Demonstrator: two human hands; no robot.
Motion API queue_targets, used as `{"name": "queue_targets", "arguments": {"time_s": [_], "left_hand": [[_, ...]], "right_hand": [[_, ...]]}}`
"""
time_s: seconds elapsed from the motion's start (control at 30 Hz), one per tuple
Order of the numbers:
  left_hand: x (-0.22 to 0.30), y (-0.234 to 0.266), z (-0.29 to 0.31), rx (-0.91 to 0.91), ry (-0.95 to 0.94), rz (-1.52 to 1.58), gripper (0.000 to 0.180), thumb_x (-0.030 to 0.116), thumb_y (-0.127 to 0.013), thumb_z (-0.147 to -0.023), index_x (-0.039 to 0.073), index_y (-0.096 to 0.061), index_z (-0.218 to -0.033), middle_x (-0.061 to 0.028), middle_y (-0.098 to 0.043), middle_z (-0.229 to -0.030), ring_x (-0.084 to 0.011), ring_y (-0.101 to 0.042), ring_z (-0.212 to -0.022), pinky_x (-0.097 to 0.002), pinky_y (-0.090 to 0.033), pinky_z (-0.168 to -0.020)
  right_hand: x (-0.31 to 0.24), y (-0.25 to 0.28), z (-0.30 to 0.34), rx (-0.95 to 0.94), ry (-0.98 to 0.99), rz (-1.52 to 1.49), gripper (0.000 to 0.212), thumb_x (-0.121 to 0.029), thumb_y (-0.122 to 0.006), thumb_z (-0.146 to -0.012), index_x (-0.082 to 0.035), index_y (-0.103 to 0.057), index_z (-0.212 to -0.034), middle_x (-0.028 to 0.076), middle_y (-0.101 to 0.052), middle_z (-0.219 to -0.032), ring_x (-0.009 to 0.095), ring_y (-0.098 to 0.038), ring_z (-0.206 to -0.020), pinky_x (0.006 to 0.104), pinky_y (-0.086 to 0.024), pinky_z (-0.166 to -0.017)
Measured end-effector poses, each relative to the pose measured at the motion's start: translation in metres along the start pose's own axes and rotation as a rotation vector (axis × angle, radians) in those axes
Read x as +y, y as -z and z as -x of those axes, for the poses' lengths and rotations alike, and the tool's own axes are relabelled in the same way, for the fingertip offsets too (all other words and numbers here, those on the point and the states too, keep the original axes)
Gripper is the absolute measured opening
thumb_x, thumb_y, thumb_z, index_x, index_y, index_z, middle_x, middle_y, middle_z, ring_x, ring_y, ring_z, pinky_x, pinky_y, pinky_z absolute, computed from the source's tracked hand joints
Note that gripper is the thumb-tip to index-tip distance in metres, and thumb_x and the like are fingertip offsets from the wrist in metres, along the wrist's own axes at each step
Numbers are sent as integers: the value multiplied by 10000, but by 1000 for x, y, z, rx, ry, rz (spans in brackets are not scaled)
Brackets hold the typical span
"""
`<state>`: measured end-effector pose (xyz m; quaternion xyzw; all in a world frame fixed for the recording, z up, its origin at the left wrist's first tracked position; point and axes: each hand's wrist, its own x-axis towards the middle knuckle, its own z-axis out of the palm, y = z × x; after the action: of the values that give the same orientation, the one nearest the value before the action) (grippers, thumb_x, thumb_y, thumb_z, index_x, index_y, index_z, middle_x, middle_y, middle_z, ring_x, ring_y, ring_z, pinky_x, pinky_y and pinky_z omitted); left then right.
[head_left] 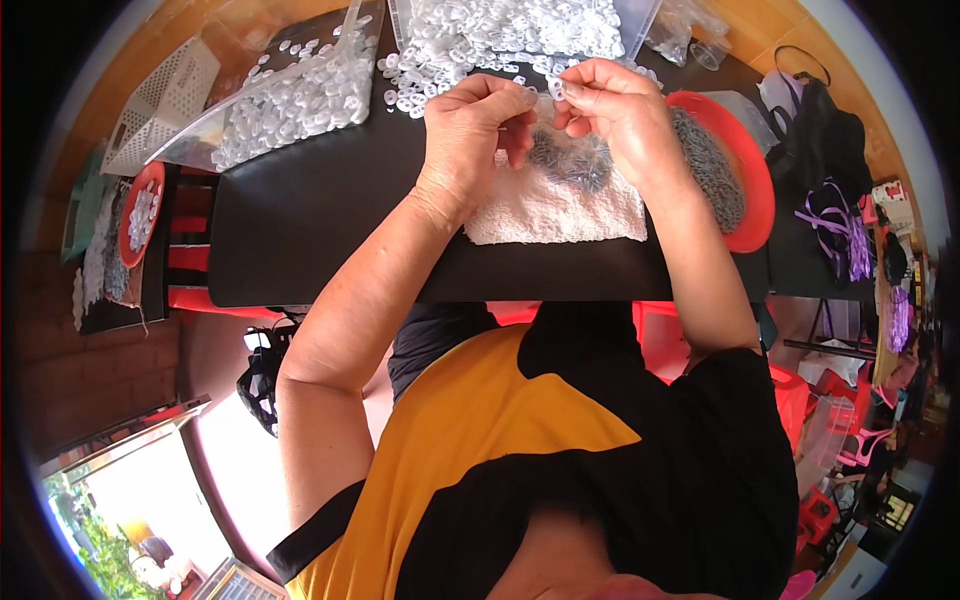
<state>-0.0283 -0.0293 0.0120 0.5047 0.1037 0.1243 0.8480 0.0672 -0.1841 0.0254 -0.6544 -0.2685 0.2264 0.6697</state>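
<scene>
My right hand (630, 125) pinches a small clear-white plastic piece (557, 89) between thumb and fingertips. Just left of it, my left hand (468, 125) has its thumb pressed against its curled fingers; whatever is in that pinch is too small to make out. Both hands hover over a folded white towel (560, 218) at the table's near edge. On the towel lies a loose pile of small grey metal-looking parts (575, 162), partly hidden by my hands. Beyond my fingers, many similar white pieces (430, 75) are spread on the table.
A clear bin (640, 30) full of white pieces stands at the back. A clear bag (290, 115) of them lies left on the black table (320, 225). Beside my right forearm sits an orange-red bowl (757, 190) of grey parts. A white perforated basket (150, 115) stands far left.
</scene>
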Motion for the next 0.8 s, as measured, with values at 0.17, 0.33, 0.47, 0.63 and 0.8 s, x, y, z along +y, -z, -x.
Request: {"name": "queue_targets", "arguments": {"time_s": [0.17,0.33,0.47,0.63,0.8], "left_hand": [[-2,-1,0,17,-52,-37,94,60,-656,-837,-16,-603,-818,-88,-625,-712,-127,-563,-518,-255,-424,-421],[-3,-3,2,36,-104,-72,80,42,-650,-838,-19,-600,-822,-74,-622,-708,-112,-563,-523,-241,-418,-420],[-4,-5,3,64,-116,-89,81,44,-653,-837,-18,-603,-825,-69,-624,-705,-105,-563,-528,-235,-418,-421],[-5,-5,5,41,-168,-195,102,60,-665,-855,-31,-621,-869,-90,-639,-756,-134,-583,-555,-249,-442,-472],[-4,-3,3,-48,-171,-146,105,59,-656,-878,-38,-628,-905,-105,-660,-790,-144,-601,-588,-254,-458,-502]], "right_hand": [[-1,-7,2,41,-9,-42,168,-120,-591,-896,12,-637,-989,66,-649,-841,144,-631,-712,247,-492,-631],[-2,-7,2,33,-19,-33,187,-105,-565,-925,29,-615,-1045,73,-637,-864,165,-634,-749,257,-470,-661],[-3,-8,4,33,-18,-18,191,-105,-560,-928,30,-615,-1052,76,-639,-871,160,-636,-750,253,-474,-656],[-2,-15,6,31,5,-14,173,-142,-601,-896,10,-641,-968,63,-655,-831,136,-631,-705,249,-493,-621],[-6,-7,5,2,13,-33,182,-159,-602,-896,5,-644,-963,57,-656,-822,123,-628,-711,241,-491,-619]]}}
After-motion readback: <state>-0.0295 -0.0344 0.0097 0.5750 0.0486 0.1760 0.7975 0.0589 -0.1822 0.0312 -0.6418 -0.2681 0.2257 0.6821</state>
